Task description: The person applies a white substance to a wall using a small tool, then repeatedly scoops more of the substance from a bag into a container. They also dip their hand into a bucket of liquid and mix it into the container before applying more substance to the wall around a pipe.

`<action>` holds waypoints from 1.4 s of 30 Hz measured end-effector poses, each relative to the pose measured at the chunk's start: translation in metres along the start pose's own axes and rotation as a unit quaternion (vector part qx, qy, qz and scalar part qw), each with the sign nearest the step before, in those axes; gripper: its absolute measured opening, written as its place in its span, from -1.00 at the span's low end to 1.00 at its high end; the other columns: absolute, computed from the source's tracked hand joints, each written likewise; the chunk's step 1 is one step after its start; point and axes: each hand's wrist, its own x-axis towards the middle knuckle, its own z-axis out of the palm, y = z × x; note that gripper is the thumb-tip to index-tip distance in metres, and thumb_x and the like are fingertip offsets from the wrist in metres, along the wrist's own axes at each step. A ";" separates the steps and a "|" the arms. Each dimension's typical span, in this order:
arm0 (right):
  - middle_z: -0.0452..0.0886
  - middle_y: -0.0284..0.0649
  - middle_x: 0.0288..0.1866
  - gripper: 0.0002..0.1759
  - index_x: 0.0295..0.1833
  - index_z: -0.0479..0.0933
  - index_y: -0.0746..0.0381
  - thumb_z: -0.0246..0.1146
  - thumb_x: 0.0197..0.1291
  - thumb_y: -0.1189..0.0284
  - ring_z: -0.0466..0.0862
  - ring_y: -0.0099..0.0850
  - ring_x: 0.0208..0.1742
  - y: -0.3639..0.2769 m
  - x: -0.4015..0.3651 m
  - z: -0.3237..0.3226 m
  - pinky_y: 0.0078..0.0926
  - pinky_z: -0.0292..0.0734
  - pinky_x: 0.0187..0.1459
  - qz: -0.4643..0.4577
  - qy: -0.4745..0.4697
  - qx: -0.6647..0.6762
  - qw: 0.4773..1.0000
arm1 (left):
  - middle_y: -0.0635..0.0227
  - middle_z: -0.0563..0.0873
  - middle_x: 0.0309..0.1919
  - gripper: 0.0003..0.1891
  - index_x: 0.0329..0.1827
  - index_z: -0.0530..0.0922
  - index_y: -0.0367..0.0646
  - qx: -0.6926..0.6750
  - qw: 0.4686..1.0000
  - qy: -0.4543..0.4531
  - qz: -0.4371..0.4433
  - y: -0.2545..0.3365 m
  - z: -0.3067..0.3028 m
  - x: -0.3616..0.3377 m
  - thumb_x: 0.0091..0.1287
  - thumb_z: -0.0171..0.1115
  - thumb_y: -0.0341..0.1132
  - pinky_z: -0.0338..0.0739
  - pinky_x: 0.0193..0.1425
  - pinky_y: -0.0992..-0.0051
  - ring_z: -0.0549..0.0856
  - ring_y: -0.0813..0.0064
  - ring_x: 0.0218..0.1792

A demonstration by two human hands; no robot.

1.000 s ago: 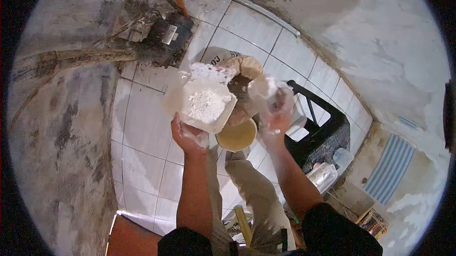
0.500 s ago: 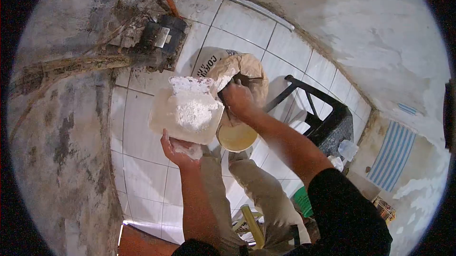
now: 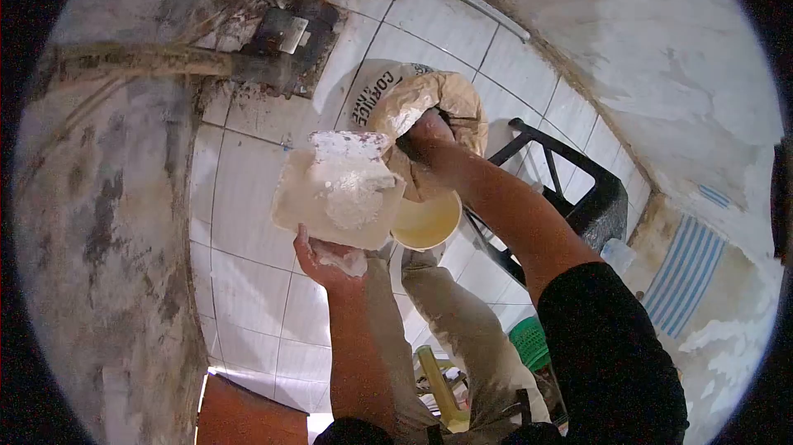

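My left hand (image 3: 329, 262) holds a pale square board (image 3: 299, 204) from below, its thumb at the near edge. A heap of white powder (image 3: 353, 197) lies on the board, and a white-crusted flat piece (image 3: 349, 146) sits along its far edge. My right hand (image 3: 429, 130) reaches into the rolled-down mouth of a brown paper bag (image 3: 464, 105) with "CORNICE" printed on its side. The bag hides the fingers, so their grip does not show. Just on the near side of the bag stands a cream-coloured bucket (image 3: 425, 222), partly covered by bag and board.
To the right, a black plastic stool (image 3: 595, 185) lies on its side on the white tiles (image 3: 256, 214). A green basket (image 3: 529, 344) is near my right leg. A black box (image 3: 289, 36) with a pipe is by the left wall. A striped cloth (image 3: 684, 276) is at the right.
My right hand has gone deeper into the bag, and its fingers are less visible. The left hand still holds the board with the powder. The whole view has shifted slightly.
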 end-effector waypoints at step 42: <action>0.56 -0.08 0.13 -0.59 0.19 0.50 0.16 0.12 0.23 0.33 0.53 -0.15 0.18 0.071 0.014 0.219 -0.28 0.39 0.23 -0.072 0.141 0.381 0.911 | 0.18 0.49 0.16 -0.42 0.31 0.33 -0.14 0.004 1.000 0.021 0.016 0.016 -0.009 0.011 0.35 0.01 0.04 0.45 0.21 0.09 0.51 0.16 0.16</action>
